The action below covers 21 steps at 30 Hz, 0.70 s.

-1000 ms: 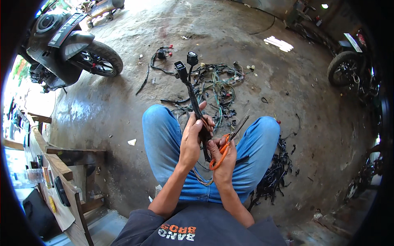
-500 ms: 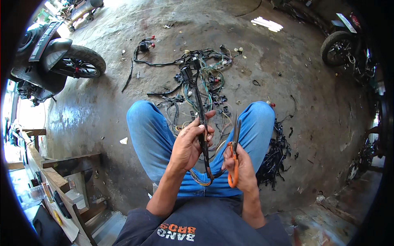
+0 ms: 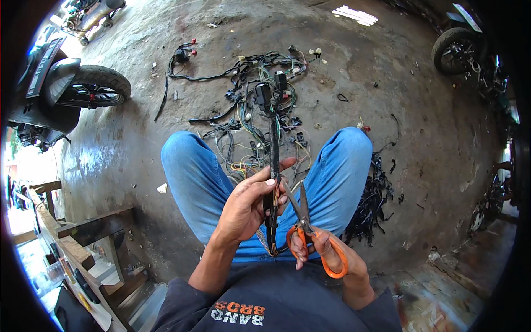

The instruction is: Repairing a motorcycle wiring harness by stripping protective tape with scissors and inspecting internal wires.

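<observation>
My left hand (image 3: pixel 248 203) is closed around a black-taped wiring harness (image 3: pixel 275 146) held upright between my knees. Two black box-shaped connectors (image 3: pixel 263 97) sit at its far end. Coloured wires show through the wrapping near my fingertips, and the lower end bends back toward my lap. In my right hand (image 3: pixel 327 250) are scissors (image 3: pixel 303 213) with orange handles, fingers and thumb through the loops. Their blades are parted and point up beside the harness, close to my left fingertips.
More tangled wiring (image 3: pixel 251 119) lies on the concrete floor beyond my knees. A heap of black tape scraps (image 3: pixel 368 210) is by my right leg. Motorcycle wheels stand at the left (image 3: pixel 102 86) and far right (image 3: pixel 459 51). A wooden frame (image 3: pixel 94 224) is at my left.
The scissors have swung from closed and upright to spread blades, tilting left toward the harness. My right hand has turned and lowered slightly. The harness stays in my left hand, now more upright.
</observation>
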{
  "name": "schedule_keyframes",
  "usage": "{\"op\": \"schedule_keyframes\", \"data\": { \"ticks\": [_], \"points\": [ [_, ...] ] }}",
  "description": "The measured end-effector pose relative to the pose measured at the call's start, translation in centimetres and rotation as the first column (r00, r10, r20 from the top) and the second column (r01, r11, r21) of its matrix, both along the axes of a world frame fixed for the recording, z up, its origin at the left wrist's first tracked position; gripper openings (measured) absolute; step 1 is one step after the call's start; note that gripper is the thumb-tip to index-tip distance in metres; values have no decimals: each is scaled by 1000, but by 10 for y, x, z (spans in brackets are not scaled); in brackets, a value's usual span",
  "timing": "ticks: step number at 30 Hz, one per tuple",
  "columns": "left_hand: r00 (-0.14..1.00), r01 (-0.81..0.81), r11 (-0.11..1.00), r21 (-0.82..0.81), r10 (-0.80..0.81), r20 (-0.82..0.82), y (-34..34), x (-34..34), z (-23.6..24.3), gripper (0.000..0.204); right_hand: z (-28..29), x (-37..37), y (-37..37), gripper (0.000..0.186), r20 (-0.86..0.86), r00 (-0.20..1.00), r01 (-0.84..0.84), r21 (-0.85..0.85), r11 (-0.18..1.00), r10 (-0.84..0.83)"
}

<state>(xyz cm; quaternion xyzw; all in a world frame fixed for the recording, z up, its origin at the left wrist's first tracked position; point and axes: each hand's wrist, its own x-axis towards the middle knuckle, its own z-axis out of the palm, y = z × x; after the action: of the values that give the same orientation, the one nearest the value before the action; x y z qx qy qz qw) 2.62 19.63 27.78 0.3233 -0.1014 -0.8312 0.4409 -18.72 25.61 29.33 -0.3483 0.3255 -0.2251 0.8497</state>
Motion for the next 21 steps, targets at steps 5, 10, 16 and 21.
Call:
{"op": "schedule_keyframes", "data": {
  "ticks": [5, 10, 16, 21],
  "points": [
    [998, 57, 998, -3, -57, -19, 2, 2, 2, 64, 12, 0, 1, 71, 33, 999, -19, 119, 993, 15],
    [998, 61, 998, -16, -61, 13, 5, 4, 4, 65, 18, -1, -1, 74, 46, 999, -30, 172, 985, 23],
    [998, 63, 998, -20, -62, 26, 7, 8, 5, 64, 15, -4, -1, 72, -7, 998, -54, 206, 977, 57],
    [994, 106, 994, -1, -106, 22, 9, 15, 7, 62, 12, -14, -7, 75, 37, 984, -180, 250, 951, 176]
  ]
}}
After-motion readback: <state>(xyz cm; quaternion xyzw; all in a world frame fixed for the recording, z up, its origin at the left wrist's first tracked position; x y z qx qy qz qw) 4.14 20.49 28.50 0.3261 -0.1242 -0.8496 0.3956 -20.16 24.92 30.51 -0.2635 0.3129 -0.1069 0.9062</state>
